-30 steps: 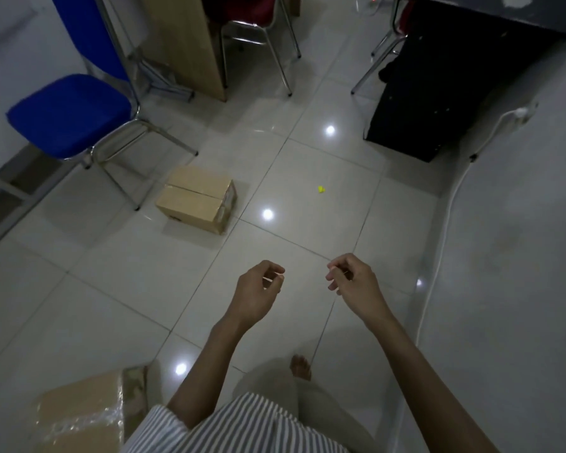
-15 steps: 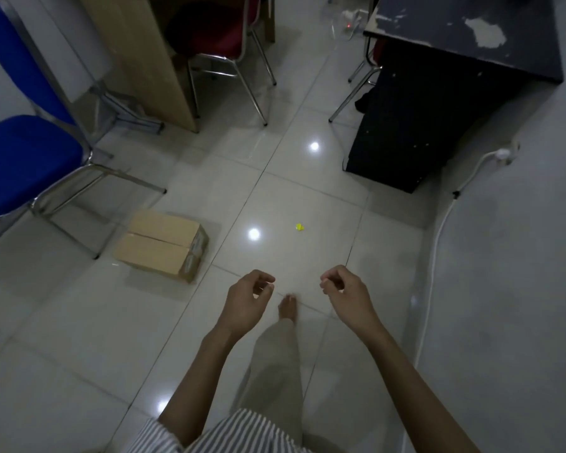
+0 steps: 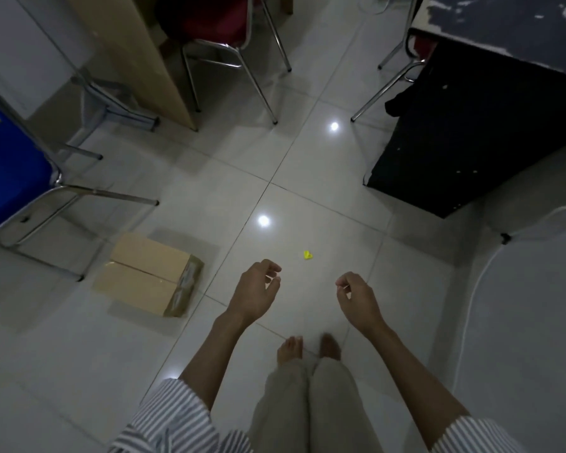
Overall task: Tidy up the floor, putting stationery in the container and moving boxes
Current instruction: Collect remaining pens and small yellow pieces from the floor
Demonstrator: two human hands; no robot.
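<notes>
Floor (image 3: 307, 178) of glossy tiles, cardboard box (image 3: 147, 273); left hand (image 3: 255, 295), right hand (image 3: 356, 302) slack, empty.

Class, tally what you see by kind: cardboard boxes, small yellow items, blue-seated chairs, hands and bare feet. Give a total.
Cardboard box: 1
Small yellow item: 1
Blue-seated chair: 1
Hands: 2, left hand and right hand
Bare feet: 2, left foot and right foot
Total: 7

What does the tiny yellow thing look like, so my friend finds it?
Start at the big black cabinet on the right, then look down the pale floor. Just past the left hand and right hand lies the yellow scrap. It's tiny and bright, unlike the big brown cardboard box to its left.
</notes>
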